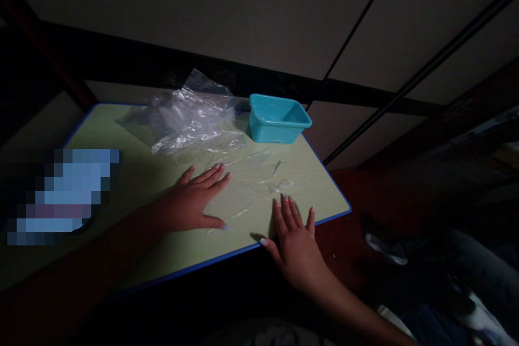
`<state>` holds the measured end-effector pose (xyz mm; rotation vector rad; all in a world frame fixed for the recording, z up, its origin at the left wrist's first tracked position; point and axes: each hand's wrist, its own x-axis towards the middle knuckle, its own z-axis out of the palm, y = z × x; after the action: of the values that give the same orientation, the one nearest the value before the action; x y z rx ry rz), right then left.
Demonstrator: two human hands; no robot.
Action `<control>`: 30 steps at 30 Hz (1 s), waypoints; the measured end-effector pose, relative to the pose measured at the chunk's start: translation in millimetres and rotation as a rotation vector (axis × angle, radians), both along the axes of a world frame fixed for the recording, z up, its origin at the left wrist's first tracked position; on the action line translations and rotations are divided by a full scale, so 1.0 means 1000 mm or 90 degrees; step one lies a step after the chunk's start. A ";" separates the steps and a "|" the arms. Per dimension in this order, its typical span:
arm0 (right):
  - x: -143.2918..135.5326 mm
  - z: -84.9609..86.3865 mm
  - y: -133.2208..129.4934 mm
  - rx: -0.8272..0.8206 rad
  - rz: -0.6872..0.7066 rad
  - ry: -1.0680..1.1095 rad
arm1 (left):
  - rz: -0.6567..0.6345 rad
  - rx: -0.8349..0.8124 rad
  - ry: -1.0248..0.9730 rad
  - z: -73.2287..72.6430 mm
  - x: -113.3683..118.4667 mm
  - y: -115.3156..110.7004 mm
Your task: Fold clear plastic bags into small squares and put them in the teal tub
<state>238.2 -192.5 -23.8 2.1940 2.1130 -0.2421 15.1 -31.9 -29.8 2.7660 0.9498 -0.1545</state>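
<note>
A thin clear plastic bag point(247, 186) lies spread on the pale table, its outline hard to make out. My left hand point(194, 200) rests palm down at its left side, fingers stretched apart and holding nothing. Over the table's front edge, my right hand point(295, 238) is also palm down with spread fingers, just below the crumpled right end of the plastic. Beyond my left hand sits a heap of crinkled clear plastic bags point(194, 119). A turquoise plastic bin point(275, 132) stands upright to the right of that heap.
The table point(162, 259) has a blue edge and backs onto light cabinet panels point(227, 11). A pixelated, bright bluish object point(68, 194) is at the table's left. Dark reddish floor point(344, 189) shows to the right, with dim clothing-like items point(446, 281) lower down.
</note>
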 end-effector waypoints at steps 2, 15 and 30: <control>0.005 -0.003 -0.004 0.016 -0.044 -0.016 | 0.008 -0.008 -0.002 0.003 0.001 -0.002; -0.057 0.005 0.031 0.034 0.240 0.177 | -0.001 0.023 -0.029 0.005 -0.001 0.002; 0.000 0.004 0.023 0.014 -0.015 0.001 | 0.028 -0.032 0.002 0.006 -0.001 0.002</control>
<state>237.8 -169.3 -19.6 2.2319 2.1025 -0.2227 14.4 -30.2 -23.5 2.6980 0.9922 -0.1735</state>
